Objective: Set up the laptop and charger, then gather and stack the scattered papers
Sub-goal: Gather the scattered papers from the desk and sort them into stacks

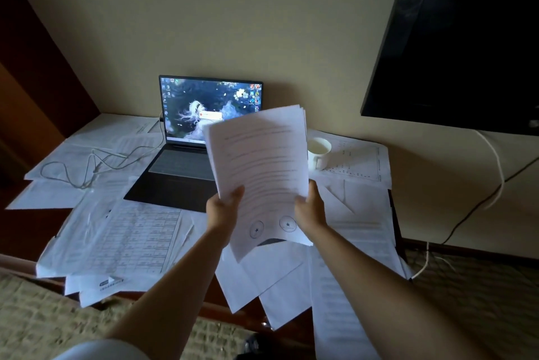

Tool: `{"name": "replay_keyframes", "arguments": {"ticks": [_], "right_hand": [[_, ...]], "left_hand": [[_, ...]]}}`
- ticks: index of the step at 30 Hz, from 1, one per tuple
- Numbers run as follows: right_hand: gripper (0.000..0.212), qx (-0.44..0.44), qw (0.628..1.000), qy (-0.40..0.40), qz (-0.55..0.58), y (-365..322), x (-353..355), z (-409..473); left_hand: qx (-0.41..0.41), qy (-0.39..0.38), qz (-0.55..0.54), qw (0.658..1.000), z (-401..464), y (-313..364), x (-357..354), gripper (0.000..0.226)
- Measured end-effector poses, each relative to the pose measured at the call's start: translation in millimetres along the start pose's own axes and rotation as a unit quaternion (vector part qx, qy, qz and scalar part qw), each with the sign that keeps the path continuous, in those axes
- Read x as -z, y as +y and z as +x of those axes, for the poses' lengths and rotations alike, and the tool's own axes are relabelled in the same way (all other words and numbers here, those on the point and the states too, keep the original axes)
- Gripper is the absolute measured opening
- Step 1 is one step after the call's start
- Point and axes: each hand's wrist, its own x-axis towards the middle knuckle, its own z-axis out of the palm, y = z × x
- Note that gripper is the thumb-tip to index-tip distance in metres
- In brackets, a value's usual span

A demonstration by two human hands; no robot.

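I am gripping a gathered sheaf of papers point(259, 167) in my left hand point(223, 208) and right hand point(310, 208); laptop point(201, 132) running, I judge loose sheets point(128, 231) on the table point(26, 228) come next.

I am holding a stack of papers point(259, 167) upright above the desk point(17, 231), my left hand point(223, 208) and right hand point(310, 208) gripping its sides. Behind it, the open laptop point(189, 138) is glowing, charger cable point(96, 161) lying on scattered sheets point(128, 237).

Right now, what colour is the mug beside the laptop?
White; the mug shows best in the head view, right of the laptop.
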Motion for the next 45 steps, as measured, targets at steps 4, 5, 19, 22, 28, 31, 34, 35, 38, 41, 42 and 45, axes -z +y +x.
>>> {"name": "replay_keyframes", "arguments": {"ticks": [4, 5, 19, 22, 28, 31, 34, 35, 38, 41, 42, 45], "right_hand": [[0.044, -0.014, 0.999, -0.014, 0.035, 0.7, 11.9, -9.7], [0.044, -0.02, 0.999, -0.024, 0.033, 5.8, 15.7, -12.7], [0.082, 0.043, 0.933, -0.162, -0.317, 124.1, 43.8, -86.8], [0.124, 0.017, 0.862, -0.28, -0.423, 130.2, 48.4, -107.9], [0.104, 0.025, 0.816, -0.283, -0.504, 148.9, 58.5, -156.5], [0.063, 0.041, 0.893, -0.143, -0.425, 143.8, 60.5, -174.7], [0.045, 0.069, 0.917, -0.006, -0.394, 122.5, 57.7, -190.3], [0.045, 0.11, 0.924, 0.025, -0.367, 114.2, 53.5, -193.9], [0.046, 0.208, 0.939, -0.021, -0.272, 88.7, 27.5, -208.9], [0.044, 0.188, 0.948, -0.139, -0.218, 71.9, -3.4, -228.1], [0.045, 0.19, 0.937, -0.176, -0.235, 70.6, -12.3, -232.9], [0.04, 0.111, 0.926, -0.277, -0.232, 75.5, -30.9, -243.7]], "left_hand": [[0.035, -0.042, 0.047, 0.997, -7.5, -12.6, 8.6, 0.016], [0.048, -0.046, 0.084, 0.994, -11.0, -24.8, 12.1, 0.016], [0.092, 0.056, 0.23, 0.967, -80.6, -114.4, 60.0, 0.022], [0.086, 0.033, 0.226, 0.97, -86.6, -121.3, 65.3, 0.031], [0.071, -0.003, 0.223, 0.972, -100.5, -124.4, 72.9, 0.03], [0.08, -0.035, 0.201, 0.976, -114.5, -129.2, 82.1, 0.03], [0.11, -0.094, 0.145, 0.979, -117.7, -138.8, 88.8, 0.039], [0.131, -0.115, 0.122, 0.977, -116.0, -142.7, 90.3, 0.042], [0.146, -0.149, 0.079, 0.975, -110.7, -156.3, 94.0, 0.038], [0.127, -0.135, 0.066, 0.981, -113.2, -159.0, 97.7, 0.031], [0.14, -0.121, 0.038, 0.982, -117.1, -153.9, 98.0, 0.026], [0.227, -0.082, -0.031, 0.97, -113.9, -149.2, 101.3, 0.049]]}}
